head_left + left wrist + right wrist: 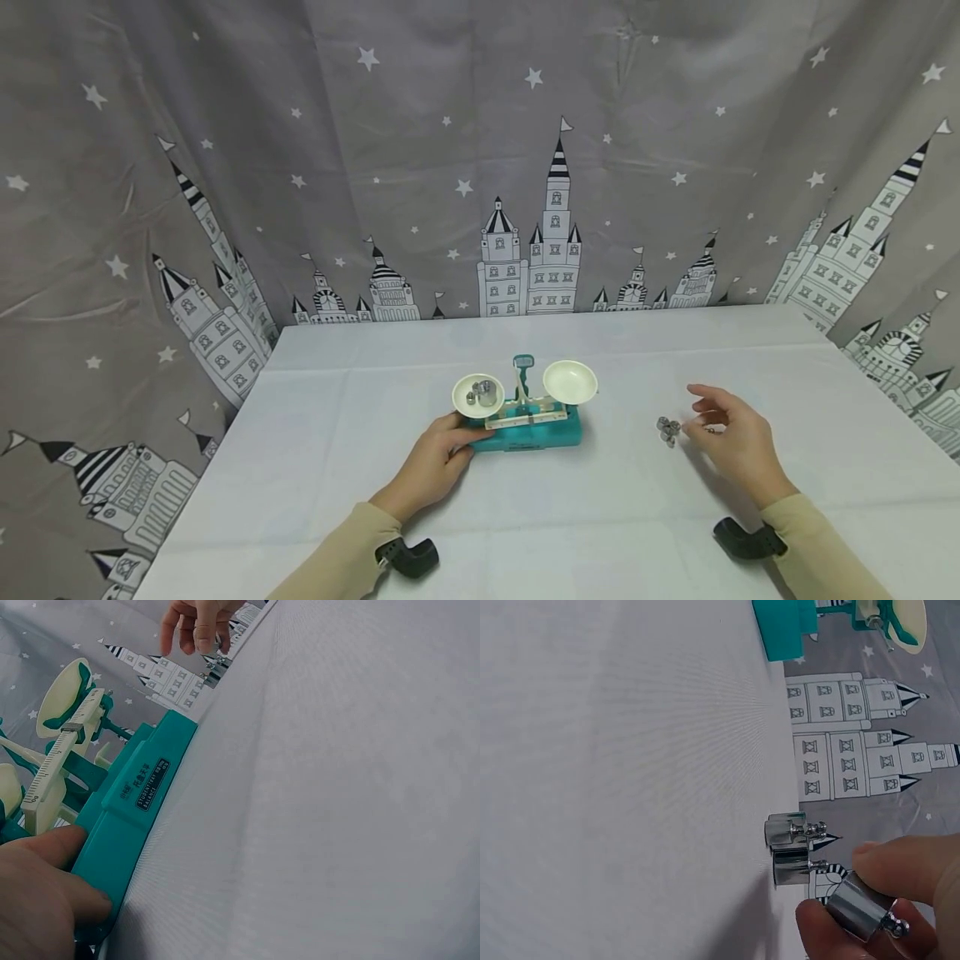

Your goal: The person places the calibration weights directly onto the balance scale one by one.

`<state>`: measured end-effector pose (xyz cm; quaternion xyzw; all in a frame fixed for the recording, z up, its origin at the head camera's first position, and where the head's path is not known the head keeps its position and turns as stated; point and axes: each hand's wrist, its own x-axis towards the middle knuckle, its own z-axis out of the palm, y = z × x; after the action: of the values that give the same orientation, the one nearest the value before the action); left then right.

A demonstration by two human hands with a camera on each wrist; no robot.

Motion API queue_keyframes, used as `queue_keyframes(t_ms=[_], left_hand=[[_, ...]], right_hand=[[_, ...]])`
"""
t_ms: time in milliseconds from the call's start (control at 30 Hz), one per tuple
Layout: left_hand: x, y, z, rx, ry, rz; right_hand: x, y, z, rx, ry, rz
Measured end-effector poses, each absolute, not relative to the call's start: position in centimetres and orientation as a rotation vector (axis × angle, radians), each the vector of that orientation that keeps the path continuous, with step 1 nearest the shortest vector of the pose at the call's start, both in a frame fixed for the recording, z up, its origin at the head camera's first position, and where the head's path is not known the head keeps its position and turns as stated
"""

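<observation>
Head view: I saw the green scale (pixel 527 437) stretch left to right on the tabletop (pixel 600 517). Left wrist view: the left hand (pixel 36 900) gripped its left end. Right wrist view: the right hand (pixel 919 868) pinched a tilted weight (pixel 859 906), knob (pixel 895 925) away from the scale.

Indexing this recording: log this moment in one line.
left hand: holding balance base | right hand: pinching metal weight | left pan: weights | table: other weights

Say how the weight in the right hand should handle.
The metal weight looks solid, so probably heavy for its size. Its shiny, smooth side may slip in the right hand; its cylindrical body would likely roll if laid sideways.
</observation>
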<state>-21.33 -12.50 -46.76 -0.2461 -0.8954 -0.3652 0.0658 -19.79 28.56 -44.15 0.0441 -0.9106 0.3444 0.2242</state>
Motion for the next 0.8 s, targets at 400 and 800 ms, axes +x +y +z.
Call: queue_keyframes(t_ms=[400, 800], left_hand=[[-21.2, -12.5, -46.7, -0.737, -2.699, -1.115], [-21.3, -12.5, -46.8, -0.742, -2.696, -1.110]], right_hand=[[-19.5, 28.4, -44.1, 0.089, -2.597, 0.918], [-19.4, 28.5, -43.2, 0.098, -2.548, 1.100]])
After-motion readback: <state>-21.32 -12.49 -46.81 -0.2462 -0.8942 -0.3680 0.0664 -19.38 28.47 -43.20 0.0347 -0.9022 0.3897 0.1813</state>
